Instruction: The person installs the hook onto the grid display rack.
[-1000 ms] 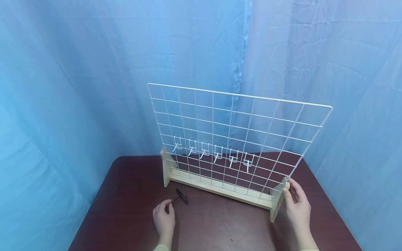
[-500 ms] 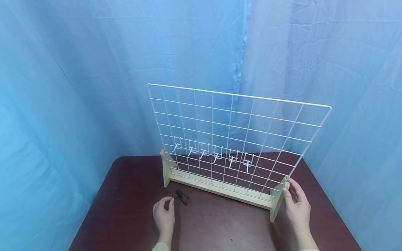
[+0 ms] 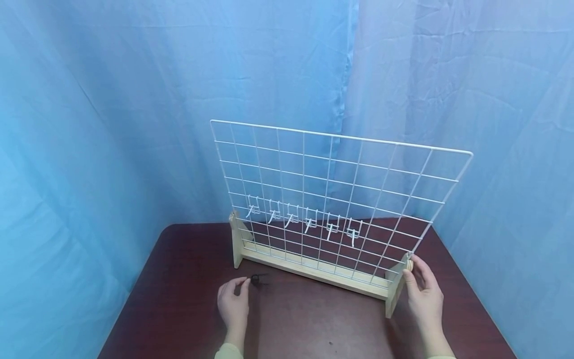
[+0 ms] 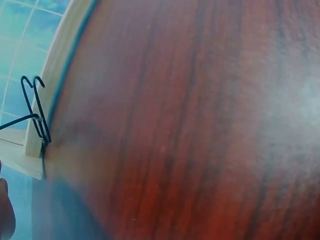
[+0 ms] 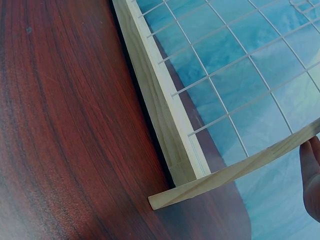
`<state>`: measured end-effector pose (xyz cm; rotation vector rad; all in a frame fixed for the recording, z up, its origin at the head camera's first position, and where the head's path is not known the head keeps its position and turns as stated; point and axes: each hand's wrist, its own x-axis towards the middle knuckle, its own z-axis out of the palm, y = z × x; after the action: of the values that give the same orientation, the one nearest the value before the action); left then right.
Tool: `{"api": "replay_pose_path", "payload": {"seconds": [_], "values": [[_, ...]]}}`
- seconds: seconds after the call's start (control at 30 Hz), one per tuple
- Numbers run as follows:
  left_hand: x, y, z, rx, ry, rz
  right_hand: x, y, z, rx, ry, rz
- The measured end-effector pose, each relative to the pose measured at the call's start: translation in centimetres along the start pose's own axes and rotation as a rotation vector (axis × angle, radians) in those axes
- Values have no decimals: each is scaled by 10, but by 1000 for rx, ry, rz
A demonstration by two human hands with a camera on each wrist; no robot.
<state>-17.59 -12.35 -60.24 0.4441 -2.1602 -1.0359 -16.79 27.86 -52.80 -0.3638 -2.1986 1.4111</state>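
Note:
Between thumb and fingertips, my left hand (image 3: 234, 305) pinches a black wire hook (image 3: 255, 279) just above the table, in front of the stand's left end. In the left wrist view the same black hook (image 4: 39, 112) shows two curled tips pointing up and a straight prong running toward the fingers. My right hand (image 3: 425, 295) holds the right wooden end piece (image 3: 395, 289) of the stand, thumb and fingers at a round wooden knob (image 3: 410, 266). A white wire grid (image 3: 334, 134) stands upright in the stand. Several white hooks (image 3: 354, 233) hang on it in a row.
A wooden base bar (image 3: 314, 271) joins the right end piece to the left end piece (image 3: 237, 244). The stand sits on a dark red-brown wooden table (image 3: 188, 279). Blue curtains (image 3: 134, 99) hang behind and at both sides.
My left hand has turned the black hook, so its two tips now point right, and has risen slightly toward the stand. The right hand and the stand stay almost still.

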Motion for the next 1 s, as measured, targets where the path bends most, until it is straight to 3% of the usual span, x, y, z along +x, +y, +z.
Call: {"api": "replay_pose_path", "payload": {"seconds": [0.4, 0.67, 0.83, 1.0], "values": [[24, 24, -7, -169, 98, -136, 0, 2, 1, 6, 4, -9], [40, 40, -9, -265, 174, -152, 0, 1, 0, -21, 0, 3], [45, 48, -11, -315, 182, -184, 0, 0, 0, -27, 0, -1], [49, 55, -12, -335, 194, -174, 0, 1, 0, -29, 4, -9]]}}
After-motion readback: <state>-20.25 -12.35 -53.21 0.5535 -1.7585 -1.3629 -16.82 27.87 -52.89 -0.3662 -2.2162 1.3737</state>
